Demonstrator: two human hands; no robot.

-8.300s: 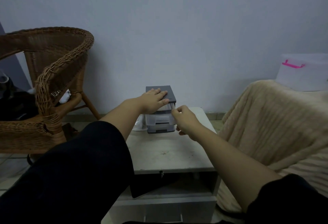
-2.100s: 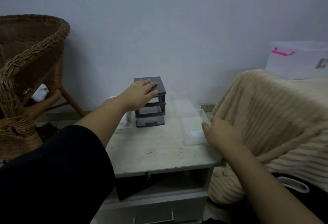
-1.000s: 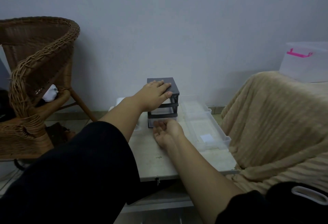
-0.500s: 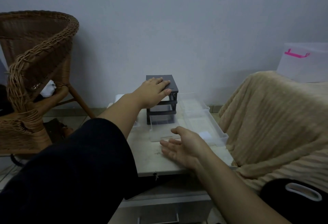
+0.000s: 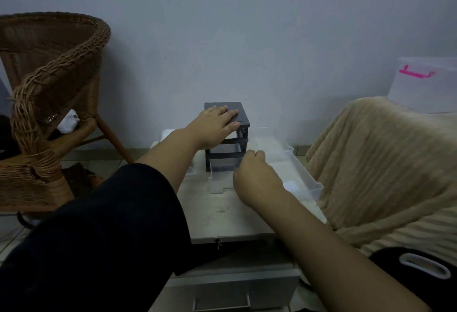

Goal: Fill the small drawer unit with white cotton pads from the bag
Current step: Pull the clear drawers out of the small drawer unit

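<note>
The small dark grey drawer unit (image 5: 243, 123) stands at the back of the white cabinet top (image 5: 222, 222). My left hand (image 5: 216, 123) lies flat on its top. The bottom clear drawer (image 5: 220, 178) sticks out of the unit toward me, and my right hand (image 5: 256, 178) is closed on its right wall. Two more clear drawers (image 5: 269, 143) (image 5: 301, 178) lie on the top to the right of the unit; the nearer one holds a small white square. Behind my left forearm a clear bag (image 5: 167, 134) shows only partly. Its cotton pads are hidden.
A wicker chair (image 5: 49, 84) stands at the left. A beige blanket (image 5: 383, 163) covers something bulky at the right, close to the cabinet edge, with a clear box with a pink handle (image 5: 425, 84) on it. A black bag (image 5: 420, 264) lies at lower right.
My right hand, open palm-up near the front half a second ago, has moved back and closed on the bottom drawer, which now sticks further out. My left hand stays on the unit.
</note>
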